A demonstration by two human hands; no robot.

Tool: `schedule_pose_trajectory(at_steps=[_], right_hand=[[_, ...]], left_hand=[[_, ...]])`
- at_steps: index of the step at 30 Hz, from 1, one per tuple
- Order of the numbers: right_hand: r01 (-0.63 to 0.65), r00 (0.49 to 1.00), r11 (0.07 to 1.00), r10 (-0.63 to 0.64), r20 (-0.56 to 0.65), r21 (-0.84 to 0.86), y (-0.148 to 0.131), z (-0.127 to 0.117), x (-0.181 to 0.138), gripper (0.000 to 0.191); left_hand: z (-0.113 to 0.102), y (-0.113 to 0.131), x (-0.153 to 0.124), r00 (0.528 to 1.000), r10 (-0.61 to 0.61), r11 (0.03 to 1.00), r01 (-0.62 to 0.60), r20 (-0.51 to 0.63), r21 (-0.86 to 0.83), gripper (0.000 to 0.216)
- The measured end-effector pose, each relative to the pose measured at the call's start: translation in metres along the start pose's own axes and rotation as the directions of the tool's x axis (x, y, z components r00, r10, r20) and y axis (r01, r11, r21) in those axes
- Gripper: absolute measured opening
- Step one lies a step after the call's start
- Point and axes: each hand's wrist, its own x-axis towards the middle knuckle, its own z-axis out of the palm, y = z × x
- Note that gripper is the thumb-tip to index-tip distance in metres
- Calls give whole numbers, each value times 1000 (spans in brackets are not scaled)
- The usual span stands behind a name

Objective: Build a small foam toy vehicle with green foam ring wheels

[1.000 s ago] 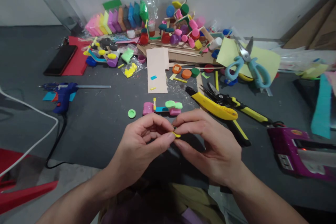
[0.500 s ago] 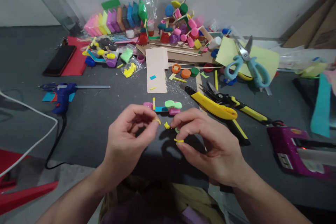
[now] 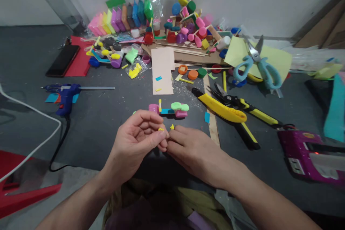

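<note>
My left hand pinches a small piece of yellow modelling clay between thumb and forefinger. Meeting its fingertips from the right is my right hand, back turned up and fingers pressed together; whatever they hold is hidden. Another yellow clay bit lies just beyond the right fingertips. Past both hands stands a small toy vehicle with a blue deck, pink wheels, a yellow post at its left end and light green clay pads at its right end.
A blue glue gun lies to the left. On the right are a yellow utility knife, pruning shears, light blue scissors and a purple device. Clay packs and a toy pile line the back.
My right hand has moved left to meet the left fingertips and turned its back upward. The thin yellow strip it pinched no longer shows. My left hand keeps its pinch.
</note>
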Motion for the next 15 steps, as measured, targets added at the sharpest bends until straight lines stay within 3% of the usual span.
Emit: schedule_pose_trajectory(at_steps=[7, 11, 13, 15], right_hand=[[-2, 999, 998, 0, -42, -60, 2, -1, -2, 23], [-80, 992, 995, 73, -106, -64, 1, -8, -3, 24], [-117, 967, 993, 115, -225, 4, 0, -13, -3, 22], [-131, 903, 990, 145, -405, 62, -2, -17, -2, 9]], left_hand=[[1, 2, 1, 999, -53, 997, 52, 10, 63, 5], [1, 0, -1, 997, -71, 997, 71, 15, 21, 5], [-1, -1, -1, 995, -95, 995, 95, 20, -10, 6], [-1, -3, -2, 994, -110, 992, 111, 20, -53, 7]])
